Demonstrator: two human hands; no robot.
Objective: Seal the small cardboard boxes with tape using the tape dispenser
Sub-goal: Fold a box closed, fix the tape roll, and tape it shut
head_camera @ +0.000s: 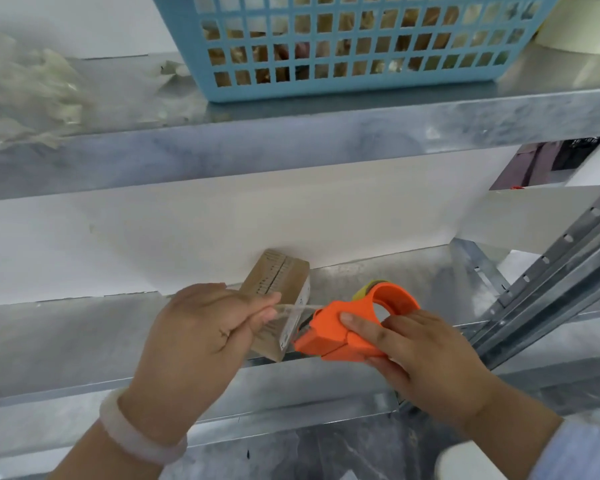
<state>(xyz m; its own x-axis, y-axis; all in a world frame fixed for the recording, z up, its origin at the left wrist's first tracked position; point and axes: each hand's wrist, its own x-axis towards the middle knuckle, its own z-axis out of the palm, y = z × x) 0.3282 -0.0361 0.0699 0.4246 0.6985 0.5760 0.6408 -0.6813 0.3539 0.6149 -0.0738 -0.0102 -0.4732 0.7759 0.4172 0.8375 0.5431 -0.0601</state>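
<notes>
Just in front of the small cardboard box (280, 299), left fingers (267, 308) pinch the tape (293, 308); right fingers (359, 325) grip the orange tape dispenser (347, 327). No tape is on the box yet.

Cardboard box (280, 289) on lower shelf (84, 341); basket (354, 46) on shelf above.

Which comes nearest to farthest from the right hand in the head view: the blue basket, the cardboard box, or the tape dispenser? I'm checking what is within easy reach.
1. The tape dispenser, orange, gripped in the right hand itself.
2. The cardboard box, just left of the dispenser on the same metal shelf, partly behind the left hand.
3. The blue basket, up on the shelf above.
</notes>
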